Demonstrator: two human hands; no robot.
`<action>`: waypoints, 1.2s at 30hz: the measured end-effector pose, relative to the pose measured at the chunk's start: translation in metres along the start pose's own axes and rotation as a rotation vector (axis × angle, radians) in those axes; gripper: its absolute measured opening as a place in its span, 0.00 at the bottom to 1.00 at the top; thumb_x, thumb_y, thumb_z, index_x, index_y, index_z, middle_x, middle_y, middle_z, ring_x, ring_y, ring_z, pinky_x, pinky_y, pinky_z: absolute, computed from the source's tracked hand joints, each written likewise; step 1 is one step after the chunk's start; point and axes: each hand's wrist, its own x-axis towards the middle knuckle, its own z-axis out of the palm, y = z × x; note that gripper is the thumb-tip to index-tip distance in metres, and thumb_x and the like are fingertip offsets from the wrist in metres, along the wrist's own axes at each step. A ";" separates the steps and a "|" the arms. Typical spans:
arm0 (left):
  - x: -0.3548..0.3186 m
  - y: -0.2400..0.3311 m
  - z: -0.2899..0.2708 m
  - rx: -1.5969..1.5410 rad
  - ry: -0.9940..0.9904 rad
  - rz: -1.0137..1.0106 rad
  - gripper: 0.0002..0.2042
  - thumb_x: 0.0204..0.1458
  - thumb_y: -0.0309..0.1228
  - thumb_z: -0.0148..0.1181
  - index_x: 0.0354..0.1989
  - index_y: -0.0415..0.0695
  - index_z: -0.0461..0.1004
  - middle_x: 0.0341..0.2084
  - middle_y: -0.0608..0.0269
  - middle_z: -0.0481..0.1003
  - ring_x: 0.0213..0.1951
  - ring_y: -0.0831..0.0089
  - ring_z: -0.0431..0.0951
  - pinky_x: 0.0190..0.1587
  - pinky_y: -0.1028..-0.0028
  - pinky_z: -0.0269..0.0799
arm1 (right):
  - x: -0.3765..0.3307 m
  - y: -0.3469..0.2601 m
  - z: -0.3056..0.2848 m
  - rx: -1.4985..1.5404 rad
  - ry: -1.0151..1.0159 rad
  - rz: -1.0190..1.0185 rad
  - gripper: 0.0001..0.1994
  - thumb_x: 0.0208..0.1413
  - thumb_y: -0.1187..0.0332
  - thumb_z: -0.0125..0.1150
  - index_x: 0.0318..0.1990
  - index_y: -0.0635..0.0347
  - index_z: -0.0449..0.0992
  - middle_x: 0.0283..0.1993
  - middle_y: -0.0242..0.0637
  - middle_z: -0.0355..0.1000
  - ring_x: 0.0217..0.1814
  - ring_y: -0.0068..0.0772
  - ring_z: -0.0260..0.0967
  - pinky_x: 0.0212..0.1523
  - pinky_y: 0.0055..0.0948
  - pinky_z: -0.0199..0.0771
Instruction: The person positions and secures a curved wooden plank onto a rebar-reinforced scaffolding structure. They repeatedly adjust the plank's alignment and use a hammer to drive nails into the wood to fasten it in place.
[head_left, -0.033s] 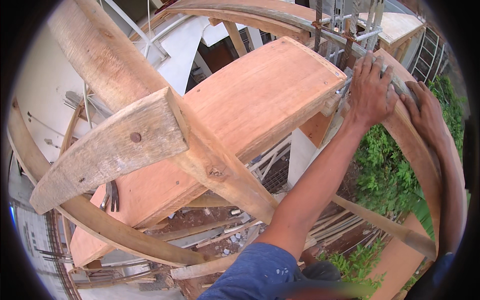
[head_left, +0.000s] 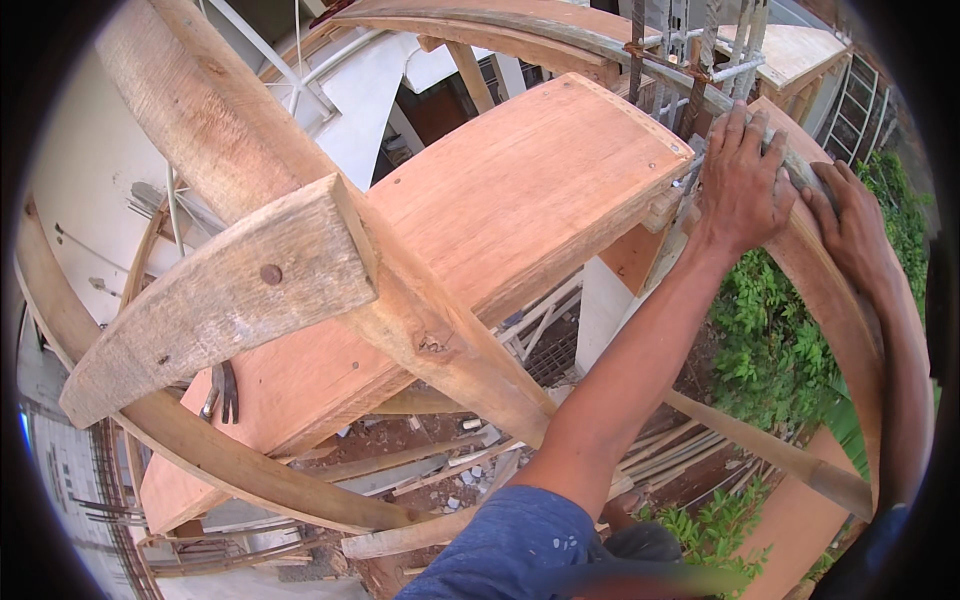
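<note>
My left hand [head_left: 742,185] lies over the top end of a reddish wooden plank [head_left: 815,250] and a grey-stained strip [head_left: 790,150] along it. Its fingers bend over the wood and point away from me. Beside it, to the right, my right hand [head_left: 852,220] hooks its fingers over the same plank's edge, with the forearm running down along the outer side. The undersides of both hands are hidden. Left of my hands, a broad plywood panel [head_left: 500,190] slopes across the middle, its nailed end close to my left wrist.
A thick timber beam [head_left: 430,330] and a nailed weathered block [head_left: 230,290] cross above the panel. A claw hammer [head_left: 228,392] rests at the panel's lower left. Upright steel bars [head_left: 690,75] stand beyond my left hand. Far below are loose timber [head_left: 680,440] and green plants [head_left: 780,320].
</note>
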 end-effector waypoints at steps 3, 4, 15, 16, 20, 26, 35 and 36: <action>0.000 0.000 0.001 0.013 0.005 -0.001 0.25 0.46 0.32 0.53 0.52 0.29 0.71 0.56 0.33 0.66 0.61 0.34 0.60 0.64 0.45 0.51 | 0.004 0.003 -0.007 0.036 -0.036 -0.021 0.19 0.62 0.61 0.53 0.50 0.71 0.73 0.53 0.59 0.70 0.55 0.60 0.68 0.58 0.46 0.64; 0.000 0.000 0.001 0.018 0.003 -0.002 0.25 0.47 0.32 0.52 0.53 0.29 0.70 0.57 0.33 0.65 0.62 0.34 0.59 0.65 0.45 0.51 | 0.006 0.004 -0.011 0.049 -0.049 -0.027 0.19 0.63 0.61 0.52 0.50 0.71 0.74 0.53 0.59 0.71 0.55 0.60 0.68 0.58 0.46 0.64; 0.000 0.001 0.000 0.030 -0.045 -0.031 0.27 0.46 0.33 0.53 0.57 0.33 0.69 0.61 0.34 0.62 0.66 0.37 0.55 0.67 0.47 0.48 | 0.016 0.002 -0.019 0.118 -0.163 0.029 0.18 0.65 0.62 0.47 0.44 0.71 0.76 0.44 0.57 0.73 0.48 0.58 0.69 0.52 0.47 0.65; 0.000 0.000 -0.001 0.023 -0.081 -0.050 0.28 0.46 0.34 0.54 0.57 0.33 0.69 0.62 0.35 0.60 0.67 0.38 0.53 0.68 0.48 0.45 | 0.014 -0.002 -0.019 0.089 -0.152 0.038 0.18 0.65 0.62 0.47 0.44 0.71 0.76 0.43 0.57 0.73 0.48 0.58 0.69 0.52 0.47 0.65; 0.000 -0.002 -0.002 -0.019 -0.124 -0.080 0.29 0.47 0.35 0.54 0.59 0.34 0.69 0.63 0.35 0.59 0.68 0.37 0.51 0.70 0.48 0.43 | 0.011 -0.011 -0.020 0.109 -0.096 0.036 0.16 0.64 0.65 0.47 0.42 0.70 0.77 0.41 0.55 0.73 0.46 0.57 0.70 0.51 0.47 0.66; 0.000 -0.002 -0.002 -0.034 -0.070 -0.039 0.28 0.48 0.35 0.52 0.59 0.35 0.68 0.63 0.34 0.59 0.68 0.36 0.51 0.69 0.46 0.43 | 0.015 -0.010 -0.025 0.446 -0.195 0.354 0.20 0.60 0.56 0.55 0.45 0.67 0.78 0.44 0.52 0.75 0.50 0.52 0.72 0.55 0.42 0.67; -0.003 -0.005 0.007 -0.092 -0.007 -0.059 0.27 0.46 0.35 0.52 0.52 0.29 0.72 0.56 0.31 0.65 0.65 0.34 0.55 0.69 0.46 0.44 | 0.008 -0.007 -0.010 0.167 -0.149 0.266 0.26 0.61 0.51 0.54 0.56 0.64 0.73 0.54 0.52 0.72 0.59 0.49 0.68 0.60 0.39 0.64; -0.003 -0.006 0.008 -0.096 -0.013 -0.077 0.26 0.45 0.35 0.52 0.50 0.28 0.73 0.54 0.32 0.67 0.64 0.34 0.56 0.69 0.46 0.44 | 0.005 -0.007 -0.012 0.175 -0.152 0.251 0.27 0.61 0.50 0.54 0.58 0.64 0.72 0.55 0.52 0.71 0.60 0.49 0.68 0.61 0.39 0.64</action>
